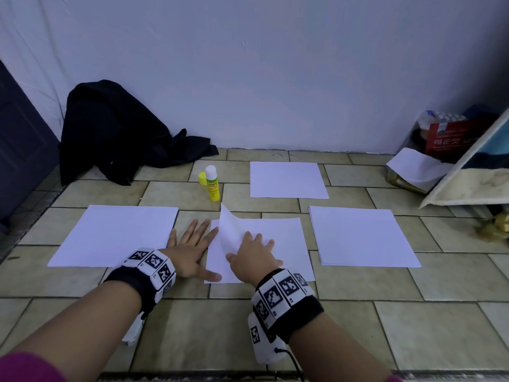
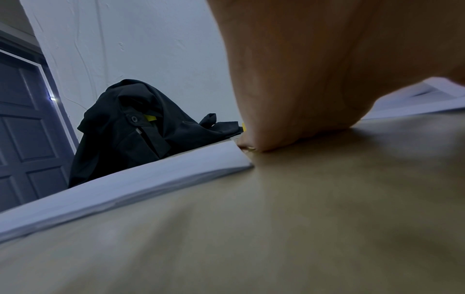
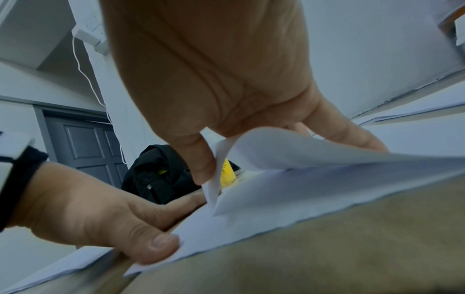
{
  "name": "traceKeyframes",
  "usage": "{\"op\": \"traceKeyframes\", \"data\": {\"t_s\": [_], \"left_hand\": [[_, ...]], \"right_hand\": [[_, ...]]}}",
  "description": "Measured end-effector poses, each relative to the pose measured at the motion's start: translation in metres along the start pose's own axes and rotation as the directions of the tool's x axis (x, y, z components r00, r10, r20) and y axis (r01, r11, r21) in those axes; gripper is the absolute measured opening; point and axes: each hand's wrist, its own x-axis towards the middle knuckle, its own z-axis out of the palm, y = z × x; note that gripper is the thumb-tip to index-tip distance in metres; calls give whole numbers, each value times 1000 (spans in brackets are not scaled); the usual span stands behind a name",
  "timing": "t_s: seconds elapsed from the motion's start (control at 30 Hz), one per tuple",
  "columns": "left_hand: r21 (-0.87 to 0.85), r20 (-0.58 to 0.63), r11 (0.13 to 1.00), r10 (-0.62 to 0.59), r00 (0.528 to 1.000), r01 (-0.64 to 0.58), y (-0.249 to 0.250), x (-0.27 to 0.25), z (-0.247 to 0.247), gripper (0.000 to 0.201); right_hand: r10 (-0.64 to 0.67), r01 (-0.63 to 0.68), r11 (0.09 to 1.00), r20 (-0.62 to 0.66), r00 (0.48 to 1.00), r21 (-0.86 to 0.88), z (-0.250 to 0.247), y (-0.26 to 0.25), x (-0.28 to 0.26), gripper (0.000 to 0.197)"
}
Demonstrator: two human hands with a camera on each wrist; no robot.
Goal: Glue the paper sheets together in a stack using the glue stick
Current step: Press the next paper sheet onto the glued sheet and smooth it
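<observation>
You are at the joining step: your right hand [image 1: 252,255] rests flat on the middle stack [image 1: 283,244], fingers spread, and its thumb has the top sheet [image 1: 230,230] curled up along its left edge, the far corner standing clear of the sheet below. Your left hand [image 1: 192,250] lies open on the floor [image 1: 248,326] just left of the stack, fingers straight, only its thumb pressing the stack's near-left corner; it grips nothing.

The glue stick [image 1: 212,183] stands upright beyond the stack, uncapped, its yellow cap [image 1: 202,178] touching it on the left. Three more paper piles [image 1: 115,234] lie around the stack: one left, one right, one beyond to the right.

Whether glue is already under the lifted sheet, the views cannot tell (no sheen shows). If it is, lay the curl down from the right toward the left edge and smooth it flat; if not, the next move calls for keeping the flap raised while the free hand fetches the stick.
</observation>
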Motion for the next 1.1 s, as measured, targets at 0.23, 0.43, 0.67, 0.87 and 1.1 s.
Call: {"op": "traceKeyframes", "data": {"t_s": [0.23, 0.43, 0.67, 0.87, 1.1], "left_hand": [[5, 1, 1000, -14, 1000, 14, 2, -1, -1, 158], [28, 17, 999, -30, 999, 30, 3, -1, -2, 155], [28, -13, 997, -72, 997, 73, 6, -2, 1, 118], [12, -13, 999, -52, 999, 52, 4, -2, 2, 124], [24, 2, 999, -22, 1000, 22, 0, 1, 1, 159]], "right_hand": [[5, -5, 1000, 3, 1000, -16, -1, -1, -1, 68], [8, -8, 1000, 9, 1000, -7, -2, -5, 0, 69], [12, -12, 1000, 6, 1000, -8, 0, -5, 1, 70], [15, -15, 1000, -1, 1000, -20, 0, -4, -1, 69], [16, -16, 1000, 0, 1000, -14, -1, -4, 0, 69]]}}
